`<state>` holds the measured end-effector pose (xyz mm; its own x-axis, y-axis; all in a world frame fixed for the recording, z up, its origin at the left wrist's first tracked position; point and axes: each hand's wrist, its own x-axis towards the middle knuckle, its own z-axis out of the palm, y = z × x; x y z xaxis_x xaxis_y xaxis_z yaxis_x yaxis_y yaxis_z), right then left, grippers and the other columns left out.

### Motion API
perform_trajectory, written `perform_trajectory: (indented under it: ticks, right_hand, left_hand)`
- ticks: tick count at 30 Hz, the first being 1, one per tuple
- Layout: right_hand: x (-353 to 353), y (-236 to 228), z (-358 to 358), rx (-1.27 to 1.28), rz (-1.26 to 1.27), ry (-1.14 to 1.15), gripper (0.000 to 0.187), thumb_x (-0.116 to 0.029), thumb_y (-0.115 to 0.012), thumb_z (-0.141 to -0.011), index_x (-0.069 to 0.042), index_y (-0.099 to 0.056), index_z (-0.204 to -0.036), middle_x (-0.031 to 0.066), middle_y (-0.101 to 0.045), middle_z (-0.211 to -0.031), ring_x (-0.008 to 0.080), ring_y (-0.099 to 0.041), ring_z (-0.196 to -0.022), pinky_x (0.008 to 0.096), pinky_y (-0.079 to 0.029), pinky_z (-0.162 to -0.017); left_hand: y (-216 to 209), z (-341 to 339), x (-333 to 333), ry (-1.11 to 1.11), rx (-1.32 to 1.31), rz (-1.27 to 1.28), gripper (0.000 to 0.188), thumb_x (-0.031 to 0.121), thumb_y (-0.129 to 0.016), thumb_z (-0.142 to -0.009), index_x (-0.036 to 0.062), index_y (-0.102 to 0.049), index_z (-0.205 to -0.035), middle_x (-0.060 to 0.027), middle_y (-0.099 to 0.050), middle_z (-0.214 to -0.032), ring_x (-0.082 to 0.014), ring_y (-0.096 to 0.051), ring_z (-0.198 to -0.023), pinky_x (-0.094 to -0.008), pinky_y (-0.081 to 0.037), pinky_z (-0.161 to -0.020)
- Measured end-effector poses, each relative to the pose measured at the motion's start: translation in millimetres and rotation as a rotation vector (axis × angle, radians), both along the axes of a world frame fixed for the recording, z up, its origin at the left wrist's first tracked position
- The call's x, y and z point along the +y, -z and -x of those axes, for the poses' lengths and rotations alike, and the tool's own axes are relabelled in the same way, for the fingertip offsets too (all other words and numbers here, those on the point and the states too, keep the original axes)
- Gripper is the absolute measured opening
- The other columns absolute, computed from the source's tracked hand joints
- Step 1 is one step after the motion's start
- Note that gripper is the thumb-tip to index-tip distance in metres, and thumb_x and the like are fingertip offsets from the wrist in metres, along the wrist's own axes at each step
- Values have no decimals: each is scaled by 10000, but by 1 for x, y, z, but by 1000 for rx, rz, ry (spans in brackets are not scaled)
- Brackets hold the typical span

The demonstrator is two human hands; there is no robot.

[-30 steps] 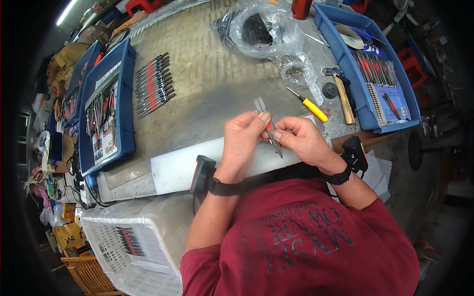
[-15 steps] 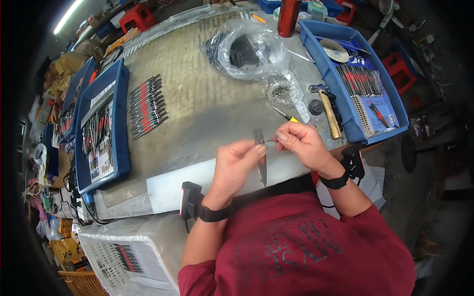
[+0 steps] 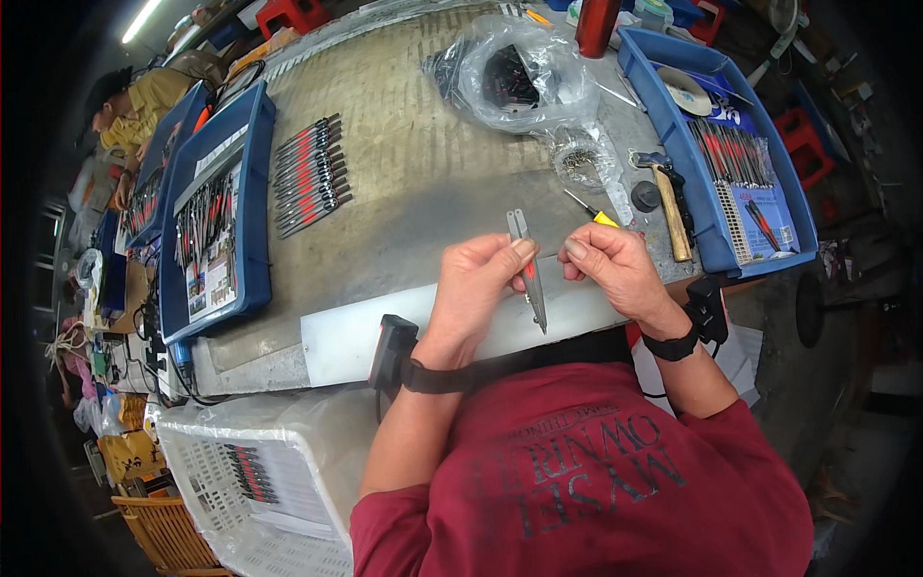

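Between thumb and fingers of my left hand [image 3: 487, 272] is a slim grey-and-red pointed tool [image 3: 535, 294], its point toward me and two narrow grey arms showing at its far end. My right hand [image 3: 612, 264] is a little to the right, apart from the tool, with thumb and fingertips pinched together; whatever they hold, if anything, is too small to make out. Both hands are above the white sheet [image 3: 358, 332] at the table's near edge. Just beyond my right hand lies a yellow-handled screwdriver [image 3: 603, 218].
A row of similar red-and-black tools [image 3: 310, 178] lies left of centre. Blue trays [image 3: 252, 207] flank the table, the right tray [image 3: 707, 252] beside a hammer [image 3: 671, 212]. Plastic bags of parts [image 3: 519, 82] lie at the back. A white basket [image 3: 312, 462] stands below left.
The tool in my left hand has turned, and its two far arms show more clearly. My right hand has drawn slightly away from it. The whole view has shifted a little.
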<state>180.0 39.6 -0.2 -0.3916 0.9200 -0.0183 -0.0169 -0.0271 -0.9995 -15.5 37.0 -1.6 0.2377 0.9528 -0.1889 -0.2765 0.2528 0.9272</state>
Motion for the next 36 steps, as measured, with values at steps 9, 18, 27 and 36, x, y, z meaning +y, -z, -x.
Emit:
perform_trajectory:
  ticks: [9,18,27,36]
  right_hand:
    - [0,2,0,-23,17,12,193,-187,-532,-959,-8,-585,-912,-13,-576,-801,59,-547,-751,219,-465,-685]
    - [0,2,-2,-35,11,16,190,-185,-531,-959,-8,-583,-916,-15,-570,-808,56,-540,-751,217,-461,-685]
    - [1,6,-2,3,-28,47,185,-175,-525,-962,1,-577,-941,14,-577,-863,70,-542,-769,223,-459,-706]
    - [5,-13,-12,-301,-280,-214,171,-177,-582,-893,-9,-602,-866,56,-585,-720,136,-546,-665,279,-438,-620]
  left_hand:
    - [1,-2,0,-8,-15,13,156,152,-639,-875,-2,-665,-870,-18,-619,-702,-71,-530,-579,-192,-418,-544]
    - [0,-5,-3,-13,130,-99,179,137,-643,-872,10,-650,-747,31,-566,-638,-42,-475,-576,-211,-398,-531]
    - [2,-5,-10,121,356,-179,222,166,-659,-843,-38,-631,-760,-32,-524,-587,-93,-457,-566,-288,-390,-517]
    - [-14,-3,-17,372,454,-231,218,109,-653,-860,-29,-603,-699,5,-534,-616,-55,-477,-579,-240,-397,-521]
